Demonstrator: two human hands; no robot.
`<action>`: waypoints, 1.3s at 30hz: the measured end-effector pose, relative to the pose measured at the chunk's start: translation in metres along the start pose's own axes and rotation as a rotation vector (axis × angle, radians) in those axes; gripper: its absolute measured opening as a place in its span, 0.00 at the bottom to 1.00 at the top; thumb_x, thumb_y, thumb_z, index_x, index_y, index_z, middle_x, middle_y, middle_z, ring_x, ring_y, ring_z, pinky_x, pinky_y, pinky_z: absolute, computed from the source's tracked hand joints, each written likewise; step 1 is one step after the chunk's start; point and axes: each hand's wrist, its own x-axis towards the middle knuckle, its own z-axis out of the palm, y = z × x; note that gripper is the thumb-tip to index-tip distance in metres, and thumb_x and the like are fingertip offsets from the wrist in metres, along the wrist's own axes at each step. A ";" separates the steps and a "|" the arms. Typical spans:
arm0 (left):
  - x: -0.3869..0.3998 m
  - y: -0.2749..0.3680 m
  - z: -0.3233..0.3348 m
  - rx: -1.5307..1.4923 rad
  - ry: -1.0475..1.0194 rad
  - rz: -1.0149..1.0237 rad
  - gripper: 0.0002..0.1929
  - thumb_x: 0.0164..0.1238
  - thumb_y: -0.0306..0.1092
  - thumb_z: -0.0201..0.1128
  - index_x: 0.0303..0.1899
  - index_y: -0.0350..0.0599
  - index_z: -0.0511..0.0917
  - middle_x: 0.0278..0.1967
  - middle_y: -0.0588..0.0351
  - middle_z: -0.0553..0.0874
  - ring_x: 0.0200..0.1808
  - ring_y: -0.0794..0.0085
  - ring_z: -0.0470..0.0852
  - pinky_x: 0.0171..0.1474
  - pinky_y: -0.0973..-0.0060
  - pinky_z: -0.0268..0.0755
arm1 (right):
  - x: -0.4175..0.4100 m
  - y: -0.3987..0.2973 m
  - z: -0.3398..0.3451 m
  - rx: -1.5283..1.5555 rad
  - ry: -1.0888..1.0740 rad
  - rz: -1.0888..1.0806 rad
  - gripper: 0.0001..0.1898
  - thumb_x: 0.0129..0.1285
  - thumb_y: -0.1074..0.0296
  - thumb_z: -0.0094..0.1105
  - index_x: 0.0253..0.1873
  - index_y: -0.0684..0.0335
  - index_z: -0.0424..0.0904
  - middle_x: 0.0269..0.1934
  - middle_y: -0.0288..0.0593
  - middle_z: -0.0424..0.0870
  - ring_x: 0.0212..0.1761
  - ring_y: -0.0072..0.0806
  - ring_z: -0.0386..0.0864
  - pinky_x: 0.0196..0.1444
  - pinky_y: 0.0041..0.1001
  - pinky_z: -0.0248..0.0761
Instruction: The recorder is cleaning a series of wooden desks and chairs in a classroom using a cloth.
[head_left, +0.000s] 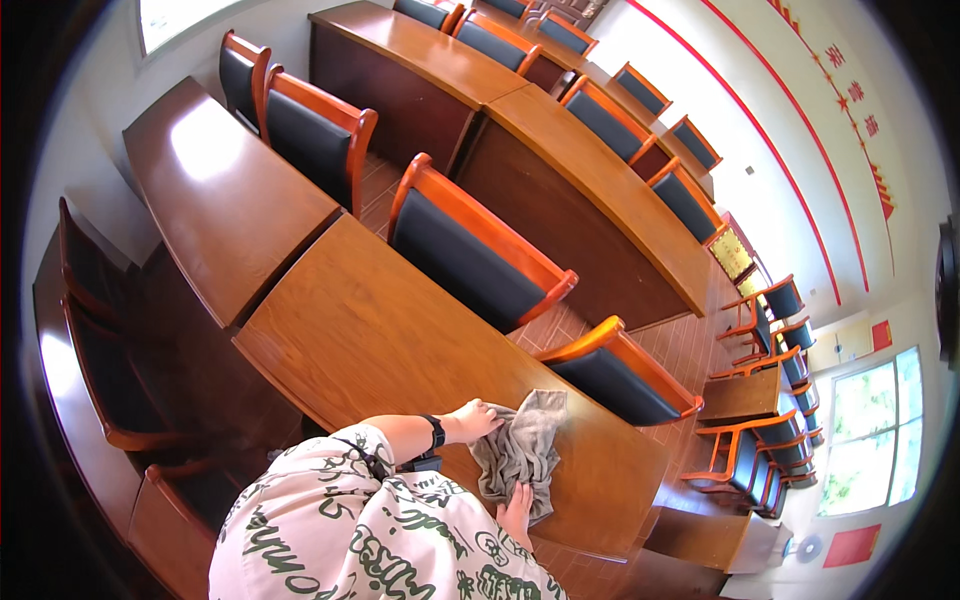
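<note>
A crumpled grey-brown cloth (523, 442) lies bunched on the brown wooden table (360, 300), close to its right end. My left hand (476, 421), with a black band on the wrist, grips the cloth's left edge with curled fingers. At the near edge of the cloth, the fingers of my right hand (516, 511) hold it against the tabletop. Part of my right hand and its forearm are hidden behind my patterned shirt.
Black-padded wooden chairs (465, 255) stand along the table's far side, one chair (622, 371) right beside the cloth. A narrow gap separates this table from another table (232, 195) at left. Further table rows (585, 202) stand beyond. More chairs (742, 450) are at right.
</note>
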 end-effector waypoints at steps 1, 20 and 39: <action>-0.005 -0.016 -0.004 0.014 -0.008 0.009 0.19 0.58 0.37 0.56 0.53 0.53 0.73 0.37 0.58 0.79 0.37 0.67 0.80 0.42 0.69 0.68 | 0.011 -0.008 0.002 -0.037 -0.014 0.026 0.33 0.52 0.72 0.54 0.65 0.67 0.56 0.64 0.62 0.56 0.65 0.63 0.52 0.67 0.50 0.49; -0.327 -0.300 -0.171 -0.021 0.135 -0.864 0.14 0.57 0.33 0.55 0.47 0.48 0.76 0.37 0.59 0.78 0.43 0.68 0.77 0.46 0.69 0.65 | 0.360 -0.396 0.128 -0.446 -0.102 -0.735 0.23 0.54 0.75 0.48 0.58 0.63 0.66 0.59 0.55 0.64 0.60 0.57 0.60 0.63 0.48 0.55; -0.207 -0.136 -0.128 -0.452 -0.397 -0.100 0.11 0.57 0.32 0.56 0.39 0.37 0.71 0.29 0.39 0.82 0.33 0.45 0.83 0.32 0.55 0.76 | 0.141 -0.219 0.044 -0.185 -0.411 -0.330 0.23 0.38 0.73 0.60 0.45 0.52 0.72 0.42 0.40 0.74 0.50 0.42 0.69 0.52 0.41 0.61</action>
